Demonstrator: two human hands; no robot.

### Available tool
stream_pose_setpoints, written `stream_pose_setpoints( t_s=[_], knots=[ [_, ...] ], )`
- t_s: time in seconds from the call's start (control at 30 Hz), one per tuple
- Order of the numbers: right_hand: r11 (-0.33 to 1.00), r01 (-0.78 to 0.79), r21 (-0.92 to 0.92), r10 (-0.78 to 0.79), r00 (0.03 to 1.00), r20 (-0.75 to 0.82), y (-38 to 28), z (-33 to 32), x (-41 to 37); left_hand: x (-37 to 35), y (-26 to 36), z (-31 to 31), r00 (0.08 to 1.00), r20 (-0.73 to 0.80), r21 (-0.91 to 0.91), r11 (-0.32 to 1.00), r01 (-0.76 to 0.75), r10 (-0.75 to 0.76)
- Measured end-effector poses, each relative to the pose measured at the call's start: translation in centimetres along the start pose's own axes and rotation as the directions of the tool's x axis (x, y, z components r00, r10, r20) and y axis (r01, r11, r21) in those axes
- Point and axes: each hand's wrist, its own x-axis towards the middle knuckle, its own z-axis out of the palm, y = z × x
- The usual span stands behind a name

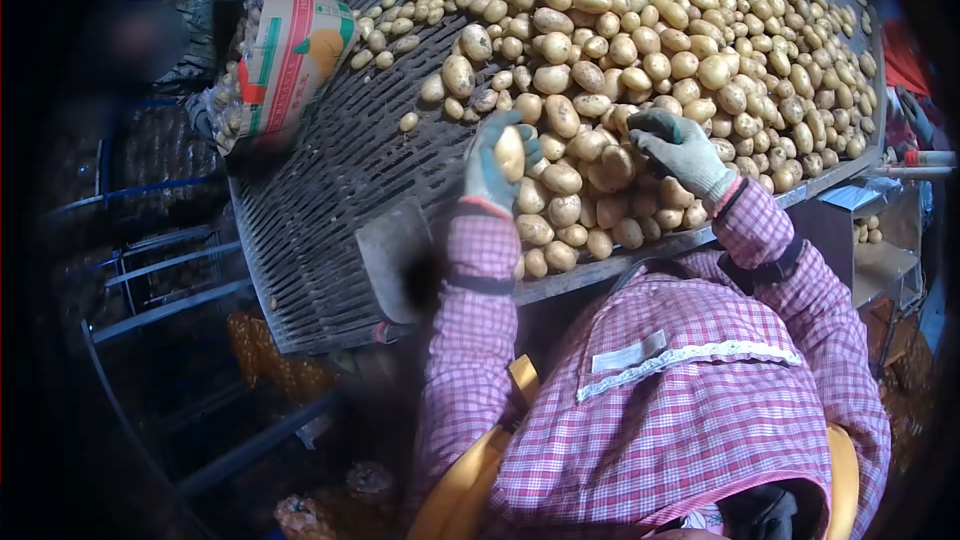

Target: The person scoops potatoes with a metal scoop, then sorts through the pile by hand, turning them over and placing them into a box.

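Pale oval potato [510, 153] pinched in gloved left hand [487, 178]; gloved right hand [685, 152] laid on heaped yellow potatoes [640, 35], fingers curled, grasp not discernible.

Pink checked sleeves [470, 340] with black armbands [480, 283], grey-green gloves [690, 155], yellow shoulder straps [470, 485].

Left of the potato heap [640, 50], the slatted surface [320, 200] lies bare and passable. Farther left of the heap, a printed sack [290, 60] blocks the edge; the heap crowds the right.
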Motion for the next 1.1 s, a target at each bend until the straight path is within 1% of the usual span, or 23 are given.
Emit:
stream_pose_setpoints(
  t_s=[0.03,0.07,0.1,0.13,0.17,0.23,0.3,0.37,0.43,0.5,0.53,0.57,0.67,0.77,0.8,0.83,0.87,0.9,0.93,0.97,1.03,1.07,1.1],
  knots=[
    [0.997,-0.064,0.034,0.063,0.998,0.02,-2.1,-0.3,-0.7,0.7,0.2,1.1,0.996,0.004,0.09,0.992,-0.088,0.088],
    [0.997,-0.049,0.054,0.047,0.999,0.026,-1.5,-0.5,-0.7,1.4,0.6,2.0,0.991,-0.027,0.122,0.985,-0.124,0.128],
    [0.997,-0.035,0.074,0.032,0.999,0.033,-0.7,-0.9,-0.8,3.3,0.5,2.0,0.989,0.006,0.174,0.974,-0.148,0.149],
    [0.999,-0.013,0.044,0.011,1.0,0.028,-0.6,-1.0,-1.2,5.3,0.3,2.4,0.969,0.043,0.314,0.918,-0.243,0.241],
    [1.0,0.01,0.013,-0.01,1.0,0.021,-0.5,-1.1,-1.7,7.1,0.2,3.0,0.941,0.095,0.443,0.833,-0.332,0.325],
    [0.999,0.016,0.051,-0.018,0.999,0.026,0.7,-1.3,-2.2,8.9,1.3,5.1,0.934,0.149,0.708,0.624,-0.331,0.326],
    [0.999,-0.024,0.028,0.023,0.999,0.046,0.5,-2.0,-3.1,9.7,1.9,7.5,0.964,0.174,0.923,0.308,-0.231,0.2],
    [0.999,-0.044,0.022,0.043,0.999,0.027,0.9,-2.5,-3.7,11.4,1.2,8.5,0.975,0.141,0.981,0.107,-0.161,0.174],
    [0.997,-0.068,0.022,0.068,0.998,0.005,1.4,-3.0,-4.1,13.3,1.6,7.9,0.976,0.211,0.976,0.05,-0.213,0.051],
    [0.998,-0.07,0.008,0.07,0.997,-0.021,2.0,-3.3,-4.5,13.3,2.4,8.0,0.972,0.232,0.958,-0.166,-0.234,-0.027],
    [0.996,-0.087,0.021,0.087,0.996,-0.018,1.7,-3.4,-4.7,12.8,3.2,8.9,0.977,0.184,0.932,-0.298,-0.208,-0.107],
    [0.996,-0.089,0.027,0.09,0.996,-0.027,2.0,-3.5,-4.8,12.9,2.8,9.3,0.982,0.159,0.891,-0.414,-0.187,-0.102],
    [0.997,-0.054,0.048,0.055,0.998,-0.025,2.1,-3.8,-4.4,12.2,2.6,9.8,0.983,0.158,0.854,-0.486,-0.185,-0.097],
    [0.993,-0.103,0.064,0.105,0.994,-0.033,0.6,-3.8,-4.4,11.9,2.8,8.7,0.963,0.258,0.89,-0.37,-0.268,-0.076],
    [0.995,-0.086,0.056,0.087,0.996,-0.016,0.4,-3.9,-4.3,11.4,3.2,8.4,0.972,0.227,0.942,-0.238,-0.234,-0.057],
    [0.996,-0.074,0.05,0.074,0.997,0.001,0.2,-4.1,-4.3,10.3,3.7,8.1,0.959,0.275,0.952,-0.122,-0.281,-0.066],
    [0.995,-0.079,0.057,0.079,0.997,-0.007,0.1,-4.2,-4.3,9.7,3.6,7.2,0.954,0.292,0.951,0.132,-0.28,-0.075],
    [0.988,-0.107,0.114,0.107,0.994,0.006,0.0,-4.3,-4.1,9.9,3.0,5.9,0.949,0.305,0.891,0.378,-0.253,-0.084],
    [0.976,-0.136,0.168,0.135,0.991,0.023,-0.1,-4.3,-4.0,9.4,2.9,5.6,0.901,0.425,0.778,0.543,-0.315,-0.086],
    [0.97,-0.14,0.201,0.136,0.99,0.036,-0.4,-4.2,-3.8,8.2,2.0,5.0,0.913,0.385,0.655,0.736,-0.167,-0.135],
    [0.9,-0.105,0.424,0.101,0.994,0.032,-0.8,-3.0,-3.2,3.6,2.7,7.4,0.869,0.414,0.501,0.865,0.028,-0.269],
    [0.852,-0.115,0.511,0.097,0.993,0.062,-2.2,-2.8,-3.4,2.4,1.8,8.2,0.852,0.451,0.464,0.885,0.033,-0.267],
    [0.829,-0.138,0.541,0.1,0.99,0.098,-1.9,-2.6,-2.9,1.3,0.9,9.0,0.821,0.502,0.539,0.841,-0.049,-0.273]
  ],
)
